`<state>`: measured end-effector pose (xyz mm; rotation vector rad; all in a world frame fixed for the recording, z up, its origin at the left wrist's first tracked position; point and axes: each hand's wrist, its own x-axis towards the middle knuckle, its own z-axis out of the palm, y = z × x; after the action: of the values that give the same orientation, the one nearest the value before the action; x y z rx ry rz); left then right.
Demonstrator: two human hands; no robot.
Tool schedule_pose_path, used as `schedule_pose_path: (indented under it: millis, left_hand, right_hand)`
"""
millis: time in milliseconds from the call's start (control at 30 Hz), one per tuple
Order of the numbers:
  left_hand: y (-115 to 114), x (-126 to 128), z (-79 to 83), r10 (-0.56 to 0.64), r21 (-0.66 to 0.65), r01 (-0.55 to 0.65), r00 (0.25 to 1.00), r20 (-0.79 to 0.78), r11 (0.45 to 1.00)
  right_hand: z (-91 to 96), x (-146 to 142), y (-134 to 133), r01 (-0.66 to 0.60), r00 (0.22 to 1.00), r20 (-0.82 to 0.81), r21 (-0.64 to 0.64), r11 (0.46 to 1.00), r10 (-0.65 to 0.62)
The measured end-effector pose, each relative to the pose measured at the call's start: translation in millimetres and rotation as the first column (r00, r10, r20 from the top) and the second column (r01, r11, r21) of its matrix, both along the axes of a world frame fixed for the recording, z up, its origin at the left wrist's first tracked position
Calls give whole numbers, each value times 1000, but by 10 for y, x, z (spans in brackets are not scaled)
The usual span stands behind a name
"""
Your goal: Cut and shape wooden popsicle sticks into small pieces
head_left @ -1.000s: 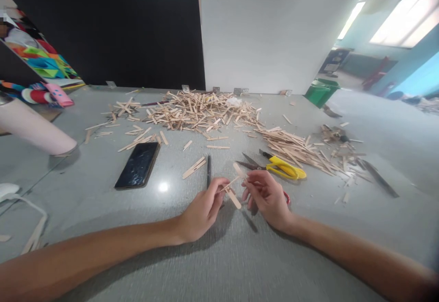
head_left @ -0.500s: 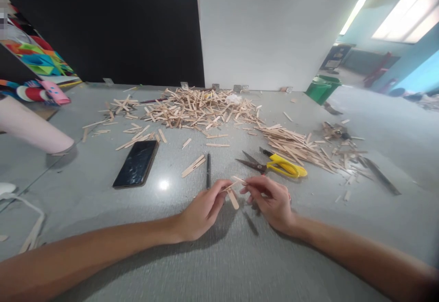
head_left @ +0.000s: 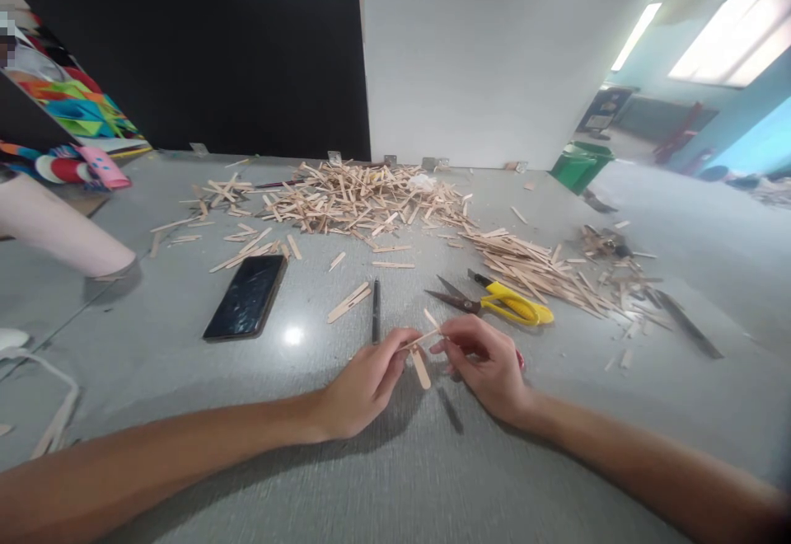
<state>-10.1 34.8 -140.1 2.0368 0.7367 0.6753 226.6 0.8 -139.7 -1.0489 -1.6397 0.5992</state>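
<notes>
My left grip is closed thumb to forefinger on one end of a thin stick. My right grip is pinched shut on the other end, so the stick spans the small gap between them, just above the counter. Flat pieces cross it there: one pokes up past the right fingertips and one hangs down toward me. I cannot tell whether they are joined. I judge that holding both ends keeps the crossing steady and off the surface.

The yellow scissors lie open just beyond the right grip. A dark pen and two loose sticks lie just beyond the left one, and a phone sits further left. The big stick heap is well beyond both grips, near the counter's far edge.
</notes>
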Motion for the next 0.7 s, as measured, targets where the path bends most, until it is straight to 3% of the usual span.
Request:
schedule_pose_path:
  millis: [333,567,700]
  left_hand:
    - [-12,-12,-34,2,35,-3,999,39,999]
    - [-21,13,-9,-46,-25,48,996,82,999]
    - [-17,14,-22,-51,-45,55,994,92,997]
  right_hand:
    - [40,31,38,-154,985,101,132,979,141]
    - [10,30,7,0,1000,-21,99,995,2]
    - [-22,31,14,-6,997,-70,45,999,10]
